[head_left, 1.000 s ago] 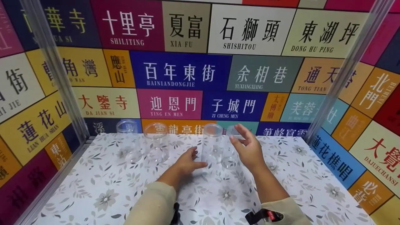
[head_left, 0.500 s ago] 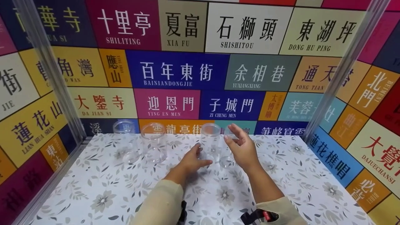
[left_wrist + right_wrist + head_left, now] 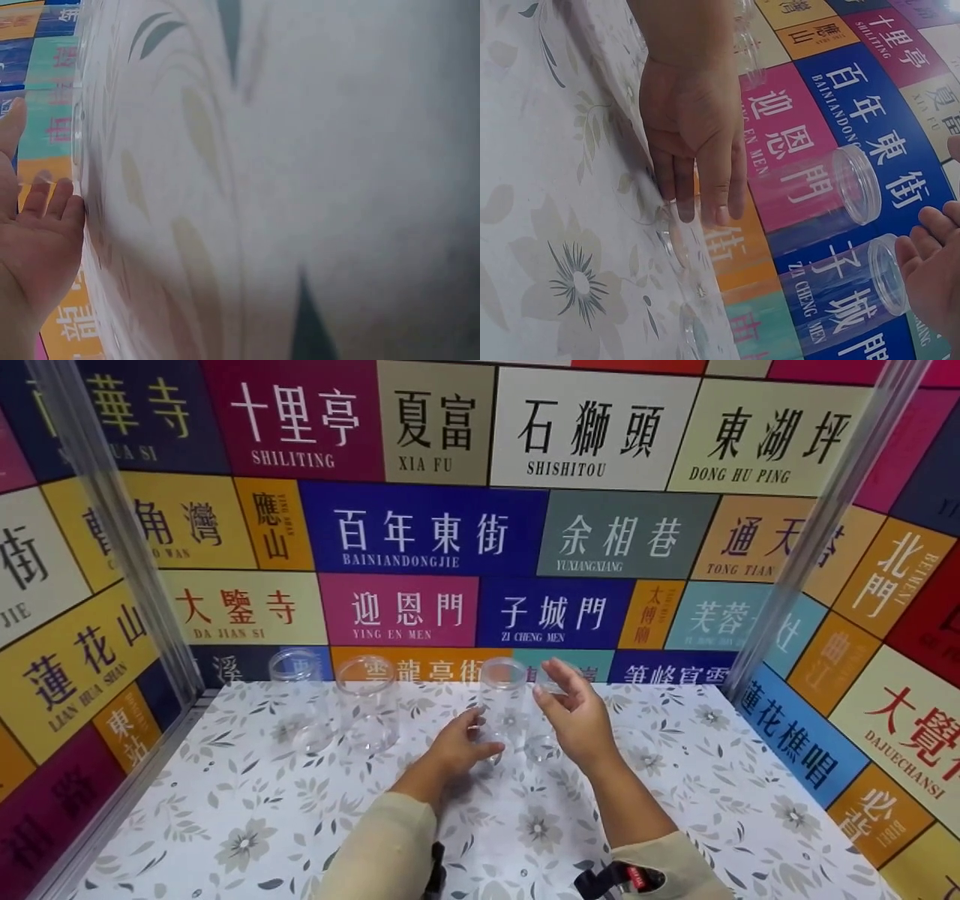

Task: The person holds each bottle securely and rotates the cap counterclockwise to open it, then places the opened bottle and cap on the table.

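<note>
Two clear, round plastic jars stand side by side between my hands. My left hand (image 3: 454, 744) is low at the near left of the left jar (image 3: 504, 709), thumb and fingers spread apart. The right wrist view shows its fingertips overlapping that jar's base. My right hand (image 3: 585, 725) is raised at the right jar (image 3: 540, 748), with fingers loosely bent and fingertips right at the rim. The hand hides part of that jar. In the left wrist view, my left hand (image 3: 45, 247) shows its palm beside the tabletop.
Two more clear jars stand to the left, one wider jar (image 3: 366, 709) and one slimmer jar (image 3: 295, 701). All are near the back edge of the table, under a white floral cloth (image 3: 322, 817). Colourful sign-covered walls (image 3: 427, 529) enclose the back and sides.
My left hand has moved right, closer to the left jar of the pair. My right hand has stayed nearly in place, and the head view has shifted slightly.
</note>
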The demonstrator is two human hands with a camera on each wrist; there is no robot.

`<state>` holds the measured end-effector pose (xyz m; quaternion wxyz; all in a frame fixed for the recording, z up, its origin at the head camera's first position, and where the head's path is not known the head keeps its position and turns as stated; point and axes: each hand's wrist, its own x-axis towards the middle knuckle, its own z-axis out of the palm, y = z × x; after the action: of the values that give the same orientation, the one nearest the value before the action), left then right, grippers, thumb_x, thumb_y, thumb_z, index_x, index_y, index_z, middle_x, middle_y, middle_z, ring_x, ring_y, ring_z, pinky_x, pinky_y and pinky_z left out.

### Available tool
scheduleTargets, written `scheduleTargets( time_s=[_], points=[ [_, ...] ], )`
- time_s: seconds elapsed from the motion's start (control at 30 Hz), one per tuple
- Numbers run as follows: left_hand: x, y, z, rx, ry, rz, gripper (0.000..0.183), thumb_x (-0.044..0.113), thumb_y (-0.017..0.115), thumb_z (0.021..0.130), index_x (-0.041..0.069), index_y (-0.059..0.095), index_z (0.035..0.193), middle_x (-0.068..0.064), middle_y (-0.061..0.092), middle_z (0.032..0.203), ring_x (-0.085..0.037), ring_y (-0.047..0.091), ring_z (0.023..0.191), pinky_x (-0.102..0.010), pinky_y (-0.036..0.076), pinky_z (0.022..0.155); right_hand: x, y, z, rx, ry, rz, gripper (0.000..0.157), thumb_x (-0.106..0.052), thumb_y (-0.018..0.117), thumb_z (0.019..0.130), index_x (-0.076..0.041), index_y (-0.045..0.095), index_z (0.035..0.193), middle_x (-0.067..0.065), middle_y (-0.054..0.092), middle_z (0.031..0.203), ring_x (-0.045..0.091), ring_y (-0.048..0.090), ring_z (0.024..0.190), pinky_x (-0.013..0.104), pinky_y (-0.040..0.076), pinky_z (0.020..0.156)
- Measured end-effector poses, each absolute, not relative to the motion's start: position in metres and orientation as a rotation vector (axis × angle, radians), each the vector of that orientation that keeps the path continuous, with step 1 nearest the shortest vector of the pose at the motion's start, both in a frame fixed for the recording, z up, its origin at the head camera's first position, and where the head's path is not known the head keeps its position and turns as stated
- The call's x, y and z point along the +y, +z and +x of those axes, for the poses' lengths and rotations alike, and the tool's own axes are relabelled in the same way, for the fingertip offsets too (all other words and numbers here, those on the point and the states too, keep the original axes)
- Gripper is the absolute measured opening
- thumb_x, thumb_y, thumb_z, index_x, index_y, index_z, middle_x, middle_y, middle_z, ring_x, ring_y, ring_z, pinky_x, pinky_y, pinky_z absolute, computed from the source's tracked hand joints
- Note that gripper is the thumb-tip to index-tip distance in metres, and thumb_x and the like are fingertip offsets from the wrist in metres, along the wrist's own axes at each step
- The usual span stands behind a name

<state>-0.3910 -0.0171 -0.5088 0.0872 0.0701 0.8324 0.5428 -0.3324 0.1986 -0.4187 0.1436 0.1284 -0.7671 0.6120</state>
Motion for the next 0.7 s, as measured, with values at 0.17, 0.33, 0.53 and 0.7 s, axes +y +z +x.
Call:
scheduleTargets(
  time_s=[0.17, 0.33, 0.53, 0.7],
  points=[
    [-0.023, -0.509, -0.390, 2.476, 1.690, 0.201, 0.080, 0.028, 0.087, 0.092, 0.013, 0.048, 0.159, -0.013, 0.054, 0.162, -0.035, 0.050, 0.153, -0.051, 0.040, 0.129, 0.198, -0.418, -0.332, -2.194, 1.770, 0.392, 0.062, -0.028, 0.071, 0.105, -0.013, 0.048, 0.160, 0.006, 0.054, 0.164, 0.034, 0.062, 0.139, 0.021, 0.057, 0.106],
    [-0.035, -0.504, -0.385, 2.436, 1.772, 0.225, 0.078, 0.030, 0.089, 0.089, 0.009, 0.052, 0.155, -0.015, 0.053, 0.162, -0.035, 0.049, 0.153, -0.050, 0.043, 0.127, 0.195, -0.418, -0.333, -2.180, 1.754, 0.412, 0.061, -0.024, 0.072, 0.104, -0.009, 0.049, 0.159, 0.011, 0.057, 0.161, 0.030, 0.061, 0.141, 0.020, 0.056, 0.105],
    [-0.045, -0.501, -0.380, 2.421, 1.825, 0.256, 0.077, 0.035, 0.091, 0.087, 0.010, 0.055, 0.151, -0.015, 0.057, 0.159, -0.034, 0.051, 0.151, -0.050, 0.046, 0.125, 0.192, -0.417, -0.339, -2.201, 1.765, 0.417, 0.064, -0.026, 0.075, 0.102, -0.007, 0.050, 0.158, 0.014, 0.057, 0.160, 0.032, 0.055, 0.149, 0.040, 0.052, 0.118],
    [-0.049, -0.496, -0.375, 2.433, 1.833, 0.311, 0.080, 0.035, 0.090, 0.087, 0.009, 0.053, 0.152, -0.013, 0.057, 0.159, -0.035, 0.050, 0.153, -0.050, 0.042, 0.128, 0.188, -0.412, -0.341, -2.226, 1.803, 0.421, 0.071, -0.031, 0.078, 0.099, -0.007, 0.048, 0.159, 0.010, 0.056, 0.161, 0.030, 0.055, 0.149, 0.047, 0.048, 0.123]
  ],
)
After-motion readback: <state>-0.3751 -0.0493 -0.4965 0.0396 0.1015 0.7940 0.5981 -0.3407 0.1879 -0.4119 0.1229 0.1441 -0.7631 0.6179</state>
